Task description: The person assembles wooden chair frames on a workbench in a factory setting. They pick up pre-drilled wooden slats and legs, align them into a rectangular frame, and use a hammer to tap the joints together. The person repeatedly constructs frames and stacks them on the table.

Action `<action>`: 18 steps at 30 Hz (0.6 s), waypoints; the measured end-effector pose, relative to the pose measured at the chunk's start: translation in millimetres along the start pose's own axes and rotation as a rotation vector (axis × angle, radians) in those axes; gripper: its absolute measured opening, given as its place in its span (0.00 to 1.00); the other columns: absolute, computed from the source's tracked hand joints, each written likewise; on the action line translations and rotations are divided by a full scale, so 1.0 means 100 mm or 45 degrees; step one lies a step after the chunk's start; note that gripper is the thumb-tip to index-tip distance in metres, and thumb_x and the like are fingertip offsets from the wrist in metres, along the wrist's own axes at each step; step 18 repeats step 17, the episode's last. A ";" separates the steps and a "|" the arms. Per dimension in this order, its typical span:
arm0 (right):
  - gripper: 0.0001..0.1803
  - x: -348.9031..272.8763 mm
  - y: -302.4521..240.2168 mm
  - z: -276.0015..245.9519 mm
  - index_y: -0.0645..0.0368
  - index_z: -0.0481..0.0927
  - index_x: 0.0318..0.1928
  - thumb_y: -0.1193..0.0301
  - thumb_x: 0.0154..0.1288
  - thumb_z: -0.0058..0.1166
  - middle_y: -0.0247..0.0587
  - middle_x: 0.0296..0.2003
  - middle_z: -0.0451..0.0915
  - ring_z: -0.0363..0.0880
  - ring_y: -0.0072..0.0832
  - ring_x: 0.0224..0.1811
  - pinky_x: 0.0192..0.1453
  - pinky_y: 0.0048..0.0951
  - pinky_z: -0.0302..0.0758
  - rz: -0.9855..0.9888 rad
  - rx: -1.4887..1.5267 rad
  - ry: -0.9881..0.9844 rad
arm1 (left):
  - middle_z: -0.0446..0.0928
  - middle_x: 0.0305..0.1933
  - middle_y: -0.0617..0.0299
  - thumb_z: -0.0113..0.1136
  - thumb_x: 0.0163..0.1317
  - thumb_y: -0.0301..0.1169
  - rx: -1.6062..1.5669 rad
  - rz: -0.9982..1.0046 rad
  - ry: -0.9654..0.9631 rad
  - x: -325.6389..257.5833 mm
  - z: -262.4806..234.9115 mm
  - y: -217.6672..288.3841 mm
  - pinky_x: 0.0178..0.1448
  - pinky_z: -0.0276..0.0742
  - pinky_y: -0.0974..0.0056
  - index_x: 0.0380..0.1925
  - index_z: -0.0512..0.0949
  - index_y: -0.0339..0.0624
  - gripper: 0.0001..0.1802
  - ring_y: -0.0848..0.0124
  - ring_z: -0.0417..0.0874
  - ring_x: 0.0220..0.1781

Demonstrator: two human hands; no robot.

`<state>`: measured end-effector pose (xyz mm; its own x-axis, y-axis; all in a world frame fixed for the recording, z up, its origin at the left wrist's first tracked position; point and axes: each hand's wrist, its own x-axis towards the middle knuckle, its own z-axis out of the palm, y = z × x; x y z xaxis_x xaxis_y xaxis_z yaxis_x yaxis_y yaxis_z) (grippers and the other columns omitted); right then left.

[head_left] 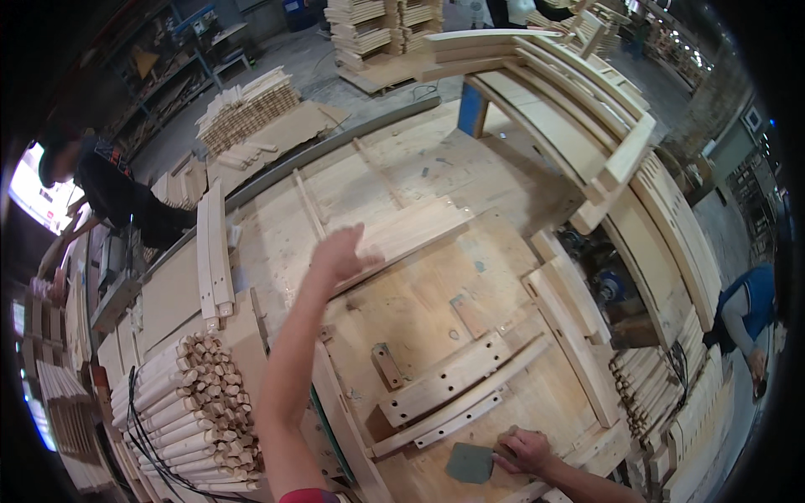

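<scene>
My left hand (pixel 342 254) reaches forward over the plywood workbench (pixel 419 168) and rests flat on a set of long light wooden slats (pixel 411 233) lying diagonally. My right hand (pixel 524 448) is low at the near edge, fingers closed on a dark grey flat pad (pixel 470 463) pressed to the bench. Between the hands lie two curved wooden rails with rows of slots (pixel 449 390), held against fixed wooden blocks.
A stack of round wooden spindles (pixel 193 411) lies at my left, with black cables beside it. Flat boards (pixel 214 256) lie further left. Curved wooden parts (pixel 587 109) pile up at the right. One person bends at the far left (pixel 109 193), another stands at the right (pixel 746 314).
</scene>
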<state>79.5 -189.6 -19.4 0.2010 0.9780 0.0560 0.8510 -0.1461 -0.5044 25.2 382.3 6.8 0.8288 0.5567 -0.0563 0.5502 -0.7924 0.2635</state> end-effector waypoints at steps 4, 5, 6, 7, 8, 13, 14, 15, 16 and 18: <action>0.16 0.08 -0.02 -0.05 0.49 0.81 0.39 0.56 0.58 0.70 0.33 0.32 0.78 0.81 0.31 0.28 0.26 0.34 0.77 -0.041 0.162 0.049 | 0.78 0.55 0.48 0.69 0.57 0.49 0.116 -0.006 0.070 -0.38 0.17 0.19 0.61 0.73 0.46 0.60 0.73 0.37 0.37 0.50 0.77 0.59; 0.16 0.05 -0.02 -0.06 0.50 0.81 0.40 0.57 0.59 0.70 0.34 0.32 0.78 0.82 0.31 0.28 0.27 0.34 0.77 -0.022 0.170 0.036 | 0.77 0.54 0.49 0.69 0.57 0.47 0.100 -0.025 0.107 -0.41 0.16 0.32 0.61 0.72 0.46 0.59 0.73 0.37 0.35 0.50 0.77 0.59; 0.15 0.04 -0.02 -0.07 0.50 0.81 0.40 0.57 0.60 0.70 0.34 0.33 0.78 0.82 0.32 0.28 0.27 0.34 0.78 -0.006 0.179 0.020 | 0.77 0.54 0.49 0.69 0.56 0.45 0.082 -0.048 0.145 -0.45 0.13 0.43 0.61 0.71 0.45 0.58 0.73 0.37 0.33 0.51 0.76 0.59; 0.15 0.02 -0.01 -0.08 0.51 0.82 0.41 0.58 0.60 0.69 0.34 0.33 0.78 0.83 0.32 0.29 0.28 0.34 0.78 0.002 0.189 -0.001 | 0.77 0.53 0.50 0.69 0.56 0.43 0.064 -0.082 0.185 -0.49 0.08 0.54 0.61 0.70 0.45 0.56 0.74 0.37 0.32 0.51 0.75 0.58; 0.14 0.01 -0.02 -0.09 0.52 0.82 0.41 0.59 0.61 0.69 0.35 0.33 0.79 0.82 0.33 0.29 0.28 0.33 0.78 0.005 0.182 0.016 | 0.77 0.54 0.50 0.69 0.57 0.43 0.026 -0.061 0.242 -0.56 0.04 0.66 0.62 0.69 0.45 0.57 0.73 0.37 0.32 0.51 0.75 0.59; 0.12 -0.03 0.01 -0.07 0.54 0.82 0.41 0.64 0.61 0.69 0.36 0.33 0.80 0.82 0.34 0.28 0.29 0.33 0.79 -0.039 0.243 0.103 | 0.76 0.57 0.49 0.68 0.59 0.43 -0.274 -0.089 0.367 -0.95 0.21 1.38 0.66 0.67 0.44 0.61 0.73 0.38 0.33 0.49 0.74 0.62; 0.12 -0.05 0.03 -0.05 0.54 0.82 0.41 0.65 0.61 0.69 0.36 0.33 0.80 0.82 0.34 0.28 0.29 0.33 0.79 -0.055 0.243 0.130 | 0.76 0.58 0.49 0.67 0.59 0.43 -0.316 -0.129 0.335 -1.03 0.29 1.50 0.67 0.67 0.45 0.62 0.72 0.39 0.33 0.49 0.73 0.63; 0.12 -0.06 0.05 -0.03 0.54 0.82 0.41 0.65 0.61 0.69 0.36 0.34 0.81 0.82 0.34 0.28 0.29 0.33 0.79 -0.072 0.243 0.157 | 0.75 0.59 0.48 0.67 0.60 0.44 -0.359 -0.169 0.304 -1.14 0.36 1.62 0.67 0.66 0.45 0.63 0.72 0.40 0.34 0.49 0.73 0.63; 0.12 -0.06 0.05 -0.02 0.55 0.82 0.41 0.66 0.60 0.70 0.36 0.34 0.81 0.82 0.34 0.28 0.29 0.33 0.79 -0.091 0.247 0.185 | 0.75 0.60 0.48 0.67 0.60 0.45 -0.398 -0.211 0.272 -1.27 0.43 1.69 0.68 0.66 0.45 0.63 0.72 0.41 0.34 0.49 0.73 0.64; 0.12 -0.06 0.05 -0.01 0.56 0.82 0.42 0.65 0.61 0.69 0.37 0.35 0.82 0.83 0.34 0.28 0.29 0.32 0.80 -0.106 0.276 0.188 | 0.75 0.62 0.47 0.69 0.58 0.48 -0.416 -0.254 0.269 -1.38 0.47 1.72 0.69 0.66 0.44 0.65 0.71 0.42 0.38 0.50 0.72 0.65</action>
